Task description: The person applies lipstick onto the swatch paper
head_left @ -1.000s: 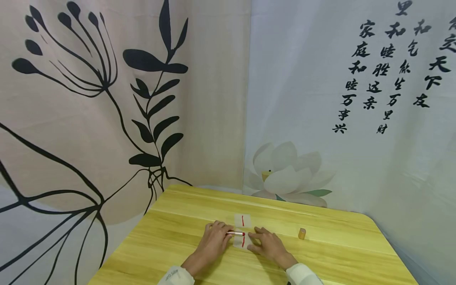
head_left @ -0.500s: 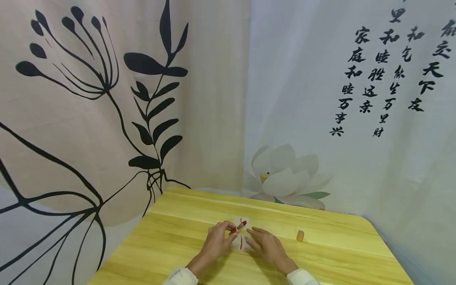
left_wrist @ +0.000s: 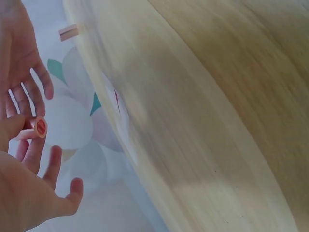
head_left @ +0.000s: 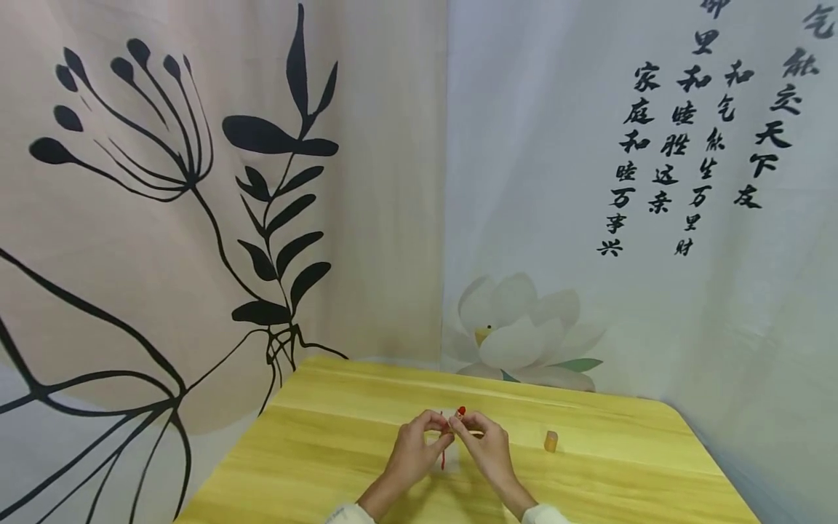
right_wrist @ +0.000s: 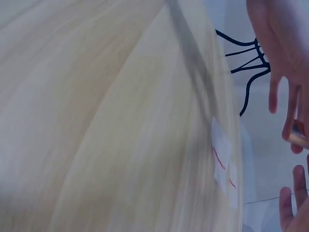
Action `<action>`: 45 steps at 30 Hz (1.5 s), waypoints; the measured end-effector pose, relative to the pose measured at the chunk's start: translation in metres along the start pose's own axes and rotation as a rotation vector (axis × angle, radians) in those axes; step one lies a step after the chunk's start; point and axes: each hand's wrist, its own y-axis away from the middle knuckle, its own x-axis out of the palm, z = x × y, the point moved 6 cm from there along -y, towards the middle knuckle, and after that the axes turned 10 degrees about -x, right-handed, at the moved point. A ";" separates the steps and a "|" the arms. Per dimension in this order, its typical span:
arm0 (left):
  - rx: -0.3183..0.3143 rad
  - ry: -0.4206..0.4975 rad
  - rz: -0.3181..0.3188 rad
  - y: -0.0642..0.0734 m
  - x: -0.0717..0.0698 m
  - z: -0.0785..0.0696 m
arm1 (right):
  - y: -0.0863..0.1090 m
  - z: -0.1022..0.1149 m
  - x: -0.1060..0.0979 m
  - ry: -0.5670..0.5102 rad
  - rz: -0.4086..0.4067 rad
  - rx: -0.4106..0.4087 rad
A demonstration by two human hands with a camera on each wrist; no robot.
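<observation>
Both hands meet over the table's middle on a lipstick [head_left: 461,412], its red tip pointing up and away. My left hand [head_left: 415,447] pinches its lower part. At the tube's upper part my right hand [head_left: 487,447] has thumb and forefinger curled round it. In the left wrist view the round base of the lipstick [left_wrist: 41,127] faces the camera, its label too blurred to read. Under the hands lie two white paper pieces, the nearer paper [head_left: 450,460] and the farther paper [right_wrist: 233,186], each with a red stroke. The hands partly cover both in the head view.
A lipstick cap [head_left: 551,441] stands on the wooden table [head_left: 609,466], right of the hands. Behind the table's far edge hang printed curtains [head_left: 386,218] with plants, a lotus and writing.
My left hand has raised the lipstick off the nearer paper and turned its tip upward. My right hand has come in from beside the paper and taken hold of it too.
</observation>
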 end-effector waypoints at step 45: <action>0.090 -0.076 -0.006 0.012 0.009 -0.010 | 0.007 0.019 -0.015 -0.184 0.129 -0.028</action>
